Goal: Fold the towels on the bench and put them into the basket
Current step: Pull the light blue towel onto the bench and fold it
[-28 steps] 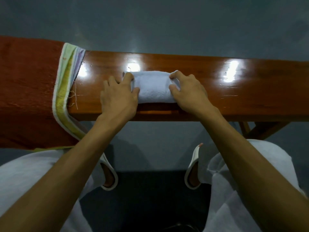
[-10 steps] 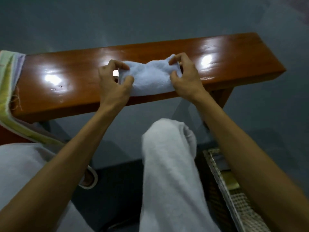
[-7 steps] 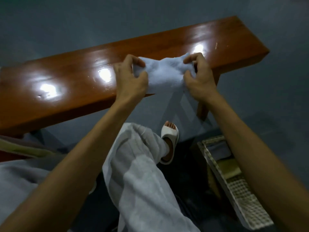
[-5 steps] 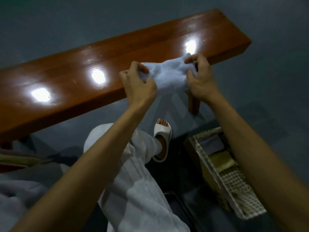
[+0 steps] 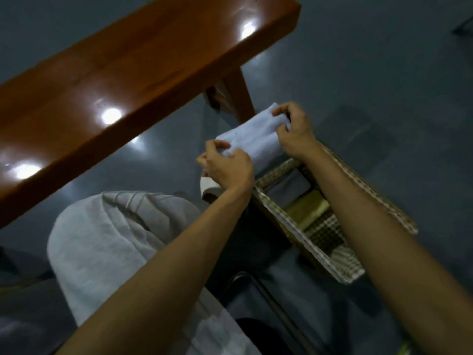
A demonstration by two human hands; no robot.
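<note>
1. Head view: the towel [image 5: 252, 139] has left the counter [image 5: 128, 73] since half a second ago and is now held in the air over one end of the basket [image 5: 320, 254].
2. Its long axis runs lower left to upper right; the left hand [image 5: 227, 167] and right hand [image 5: 294, 131] pinch its ends with curled fingers [image 5: 217, 144].
3. Soft white folded cloth; checked woven rectangular basket; glossy wood.
</note>
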